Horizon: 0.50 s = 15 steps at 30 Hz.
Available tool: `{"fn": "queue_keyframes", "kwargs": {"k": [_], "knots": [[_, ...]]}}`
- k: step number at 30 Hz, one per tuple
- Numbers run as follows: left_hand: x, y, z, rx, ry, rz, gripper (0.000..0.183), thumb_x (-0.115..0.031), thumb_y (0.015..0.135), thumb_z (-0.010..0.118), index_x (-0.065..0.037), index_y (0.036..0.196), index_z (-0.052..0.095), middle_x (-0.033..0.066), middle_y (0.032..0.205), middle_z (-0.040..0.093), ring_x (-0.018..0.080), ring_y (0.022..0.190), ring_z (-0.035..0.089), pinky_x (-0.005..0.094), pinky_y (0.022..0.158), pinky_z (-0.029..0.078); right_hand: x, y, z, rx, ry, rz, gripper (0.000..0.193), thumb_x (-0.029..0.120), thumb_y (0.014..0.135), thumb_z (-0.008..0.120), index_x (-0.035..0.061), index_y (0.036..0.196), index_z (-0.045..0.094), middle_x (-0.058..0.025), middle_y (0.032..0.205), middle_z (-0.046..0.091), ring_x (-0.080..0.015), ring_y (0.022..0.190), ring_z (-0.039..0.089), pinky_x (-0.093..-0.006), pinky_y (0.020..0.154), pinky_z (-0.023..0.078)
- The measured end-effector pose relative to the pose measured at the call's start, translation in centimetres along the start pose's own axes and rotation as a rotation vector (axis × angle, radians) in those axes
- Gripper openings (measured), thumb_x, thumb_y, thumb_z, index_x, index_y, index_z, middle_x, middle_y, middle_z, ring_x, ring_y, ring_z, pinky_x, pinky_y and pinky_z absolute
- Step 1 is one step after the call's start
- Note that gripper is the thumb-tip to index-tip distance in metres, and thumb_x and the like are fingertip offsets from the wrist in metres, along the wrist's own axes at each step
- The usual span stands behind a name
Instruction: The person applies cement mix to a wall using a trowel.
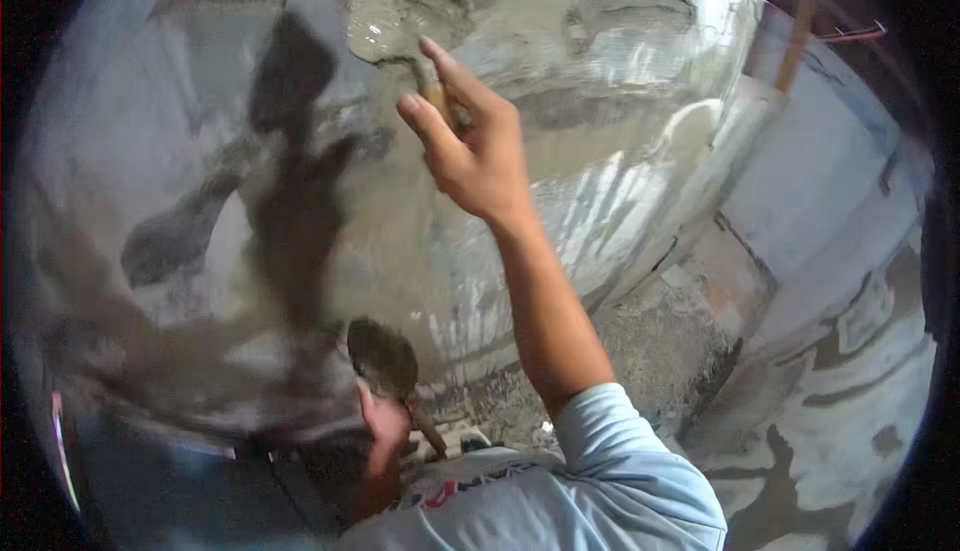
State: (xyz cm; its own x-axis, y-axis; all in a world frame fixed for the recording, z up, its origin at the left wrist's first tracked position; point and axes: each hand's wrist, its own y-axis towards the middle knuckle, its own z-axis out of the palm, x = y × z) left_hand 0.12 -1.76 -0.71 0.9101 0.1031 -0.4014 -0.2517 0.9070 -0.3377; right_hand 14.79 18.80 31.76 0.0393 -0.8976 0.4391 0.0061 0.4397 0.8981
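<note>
My right hand reaches up to a curved grey surface, with its fingers closed round the wooden handle of a pointed trowel. Wet mortar glistens on the blade, which lies against or very near the wall; contact is hard to tell. Low down, close to my body, my left hand is closed on a round, dark pan-like holder of mortar. A brown stick-like handle shows beside that hand. Part of its grip is hidden.
Patchy wet and dry plaster covers the big curved wall, and a dark shadow falls across it. Rough ground lies at its foot. To the right stand pale panels and a mortar-smeared grey surface.
</note>
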Motion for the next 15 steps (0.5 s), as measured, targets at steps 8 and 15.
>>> {"fn": "queue_keyframes", "kwargs": {"k": [8,15], "knots": [[-2.9,0.5,2.6,-0.024,0.238,0.068,0.061,-0.062,0.102,0.043,-0.010,0.132,0.053,0.0070,0.113,0.063,0.0184,0.087,0.057,0.0334,0.065,0.045,-2.7,-18.3,-5.3,0.467,0.028,0.805,0.024,0.014,0.098,0.065,-0.0035,0.114,0.067,-0.0031,0.076,0.063,-0.0079,0.065,0.059,-0.0245,0.058,0.047],[-3.1,1.3,-0.4,-0.151,0.385,0.052,0.060,-0.064,0.101,0.042,-0.008,0.114,0.061,0.0040,0.084,0.064,0.0147,0.060,0.053,0.0297,0.053,0.041,-2.2,-29.6,-6.9,0.629,0.198,1.434,0.029,0.021,0.105,0.051,0.0026,0.085,0.059,-0.0005,0.065,0.055,-0.0083,0.049,0.046,-0.0274,0.044,0.037]]}}
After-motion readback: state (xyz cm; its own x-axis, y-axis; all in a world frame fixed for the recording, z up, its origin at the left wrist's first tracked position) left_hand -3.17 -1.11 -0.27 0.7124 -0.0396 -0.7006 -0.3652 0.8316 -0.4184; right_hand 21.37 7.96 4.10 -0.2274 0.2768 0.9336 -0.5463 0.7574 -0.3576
